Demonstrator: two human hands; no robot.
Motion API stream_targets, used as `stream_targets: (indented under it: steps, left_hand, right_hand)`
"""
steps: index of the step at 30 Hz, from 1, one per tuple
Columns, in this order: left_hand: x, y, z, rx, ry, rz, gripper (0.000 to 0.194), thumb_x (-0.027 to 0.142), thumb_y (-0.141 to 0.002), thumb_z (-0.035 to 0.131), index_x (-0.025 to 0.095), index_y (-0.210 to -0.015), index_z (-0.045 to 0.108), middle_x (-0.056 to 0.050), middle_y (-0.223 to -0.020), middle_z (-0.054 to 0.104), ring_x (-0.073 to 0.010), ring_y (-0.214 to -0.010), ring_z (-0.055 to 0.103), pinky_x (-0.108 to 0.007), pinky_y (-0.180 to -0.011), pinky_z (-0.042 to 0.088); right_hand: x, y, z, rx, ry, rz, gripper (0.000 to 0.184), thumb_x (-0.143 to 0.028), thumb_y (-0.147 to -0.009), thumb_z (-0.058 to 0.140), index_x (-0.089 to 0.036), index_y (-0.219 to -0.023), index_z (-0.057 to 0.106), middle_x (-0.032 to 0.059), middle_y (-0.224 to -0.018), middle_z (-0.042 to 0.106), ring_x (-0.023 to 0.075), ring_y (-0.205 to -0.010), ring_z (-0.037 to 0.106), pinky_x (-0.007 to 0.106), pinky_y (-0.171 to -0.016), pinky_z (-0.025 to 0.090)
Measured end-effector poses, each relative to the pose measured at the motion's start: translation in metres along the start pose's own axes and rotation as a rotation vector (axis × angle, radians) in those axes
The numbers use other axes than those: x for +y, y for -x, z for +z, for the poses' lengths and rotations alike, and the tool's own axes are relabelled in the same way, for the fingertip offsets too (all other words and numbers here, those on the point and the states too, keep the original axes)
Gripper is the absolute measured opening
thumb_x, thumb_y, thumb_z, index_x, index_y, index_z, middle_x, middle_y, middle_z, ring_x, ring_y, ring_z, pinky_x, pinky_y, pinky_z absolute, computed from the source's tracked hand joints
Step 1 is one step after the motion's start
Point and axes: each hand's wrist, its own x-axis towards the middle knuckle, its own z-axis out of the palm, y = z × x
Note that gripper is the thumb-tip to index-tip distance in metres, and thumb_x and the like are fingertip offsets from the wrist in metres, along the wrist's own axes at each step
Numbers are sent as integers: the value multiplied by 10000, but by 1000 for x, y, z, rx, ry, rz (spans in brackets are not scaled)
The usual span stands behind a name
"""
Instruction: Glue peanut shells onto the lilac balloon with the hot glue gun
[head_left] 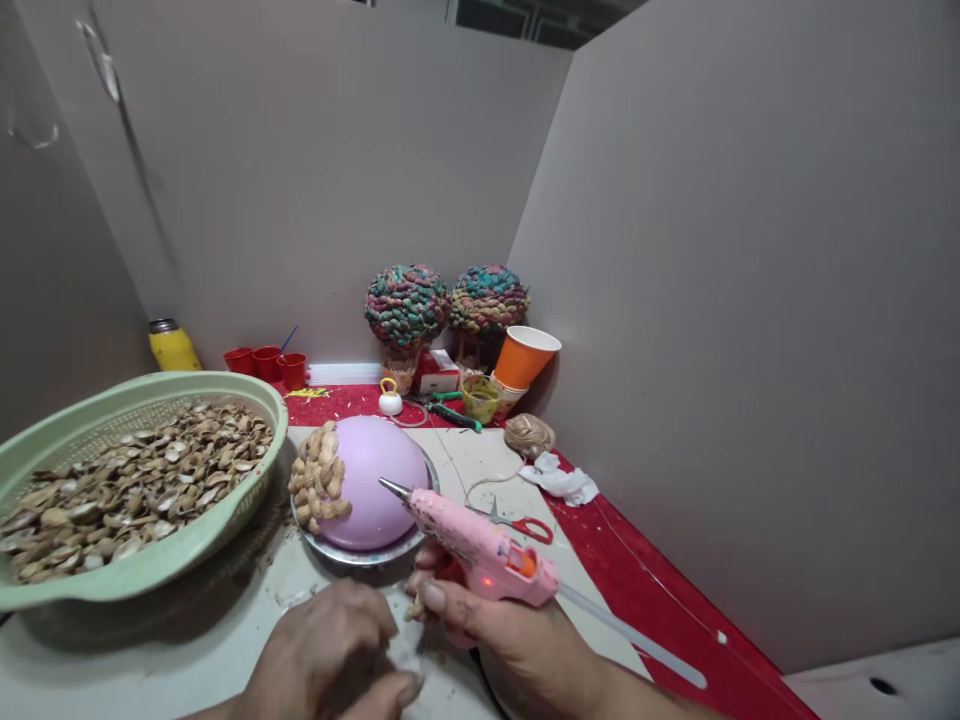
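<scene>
My right hand (517, 635) is wrapped round the handle of a pink glue gun (480, 540), whose metal nozzle points up and left in front of the balloon. A small piece of peanut shell (415, 606) is at the thumb and fingertips of that hand. Beside it, my left hand (330, 650) is low in the view with curled fingers; what they may hold is hidden. A lilac balloon (382, 480) sits in a round metal dish (360, 558). Peanut shells (319, 480) cover the balloon's left side. A clear glue stick (637, 635) sticks out behind the gun.
On the left stands a green basket (259, 470) of peanut shells. Red-handled scissors (529, 527), twine (529, 436) and crumpled tissue (562, 480) lie right. Behind are red cups (292, 371), green-handled pliers (457, 416), an orange paper cup (526, 358) and two colourful shell-covered balls (407, 305). Grey partitions surround the table.
</scene>
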Motion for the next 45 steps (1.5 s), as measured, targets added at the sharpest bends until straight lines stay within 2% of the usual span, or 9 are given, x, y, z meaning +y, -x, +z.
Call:
stream_targets:
  steps: [4, 11, 17, 19, 26, 32, 35, 39, 45]
  left_hand:
    - [-5, 0, 11, 128, -84, -18, 404, 58, -740, 747, 286, -1009, 549, -8, -800, 702, -157, -717, 695, -205, -689, 550]
    - [-7, 3, 12, 125, 3, -39, 331, 5, -803, 623, 260, -1011, 587, 18, -822, 704, -115, -710, 675, -170, -681, 529]
    - [-3, 0, 13, 128, 439, -564, 42, 220, -832, 699, 223, -824, 658, 15, -751, 683, -118, -672, 633, -181, -629, 508]
    - [-3, 0, 14, 112, 639, -722, 142, 312, -812, 732, 201, -824, 644, 8, -725, 655, -123, -642, 605, -210, -604, 497]
    - [-3, -4, 16, 130, 891, -863, 291, 352, -725, 821, 166, -808, 612, 0, -706, 652, -111, -629, 581, -229, -618, 472]
    - [-4, -3, 15, 75, 815, -807, 233, 350, -783, 764, 186, -844, 611, -4, -738, 659, -123, -660, 600, -234, -635, 498]
    - [-2, -2, 11, 88, 480, -593, 95, 233, -823, 702, 215, -886, 633, -8, -843, 659, -133, -746, 635, -216, -676, 526]
    - [1, -3, 7, 128, 101, -213, 237, 57, -765, 675, 252, -885, 611, 31, -832, 658, -113, -763, 655, -174, -717, 533]
    - [-1, -1, 9, 112, -17, -145, 243, 53, -786, 647, 260, -894, 578, 63, -788, 665, -83, -714, 661, -132, -695, 532]
  right_hand:
    - [-2, 5, 3, -25, 35, 21, 287, -384, -826, 789, -192, -1003, 669, 3, -862, 649, 122, -782, 579, 242, -715, 455]
    - [0, 8, -2, -18, 140, 13, 291, -414, -856, 753, -186, -1015, 665, -12, -760, 610, 106, -648, 517, 234, -591, 409]
    - [3, 5, 1, 14, 7, 40, 334, -408, -807, 804, -165, -993, 671, -1, -764, 626, 95, -644, 509, 214, -557, 359]
    - [2, 3, 3, 40, -31, 52, 367, -426, -775, 825, -155, -972, 675, -8, -729, 611, 86, -613, 489, 206, -537, 343]
    - [2, 2, 4, 33, -51, 32, 351, -406, -771, 830, -137, -953, 695, -4, -717, 604, 78, -608, 489, 199, -534, 345]
    - [1, 3, 3, -20, -60, 22, 297, -381, -812, 803, -152, -943, 668, -16, -731, 597, 79, -640, 502, 205, -580, 375]
    - [3, 5, 3, -40, -69, 27, 283, -370, -828, 791, -162, -965, 656, -13, -764, 605, 89, -670, 524, 219, -621, 402]
    - [2, 7, -1, -85, 41, 19, 253, -380, -876, 742, -187, -1010, 647, 2, -860, 604, 119, -774, 538, 261, -724, 436]
    - [-5, 8, -3, -123, 275, -16, 229, -406, -910, 686, -197, -984, 629, 2, -874, 565, 146, -805, 516, 286, -745, 442]
